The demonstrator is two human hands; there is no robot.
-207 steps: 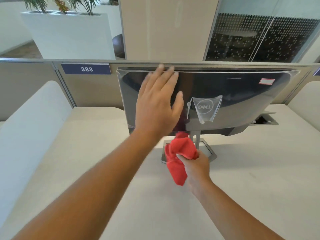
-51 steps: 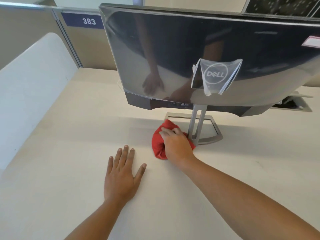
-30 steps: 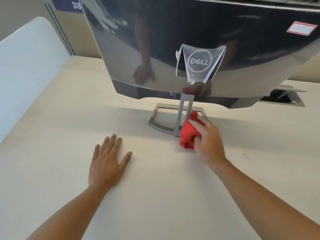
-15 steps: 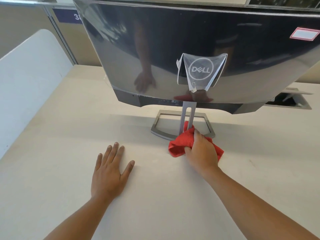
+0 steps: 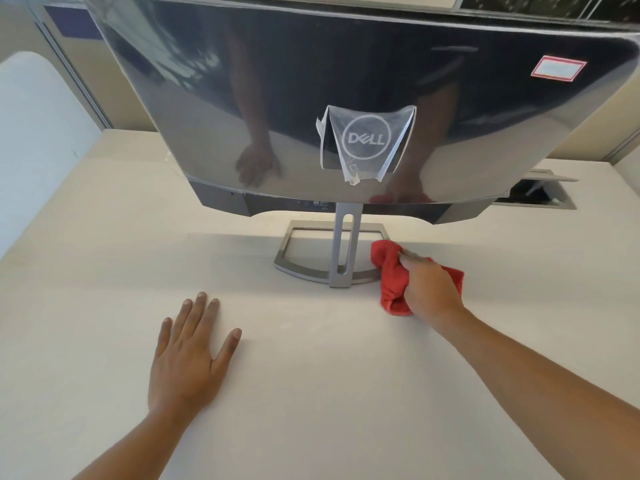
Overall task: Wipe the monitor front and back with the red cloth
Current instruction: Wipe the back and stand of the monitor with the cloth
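Both hands are down on the desk behind the Dell monitor: left hand flat, fingers spread, probably bracing; right hand clamped on the bunched red cloth, rubbing right beside the stand base.

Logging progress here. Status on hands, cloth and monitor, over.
Left hand flat on desk, empty. Right hand grips red cloth at stand base right corner. Monitor back faces camera; nothing blocking.
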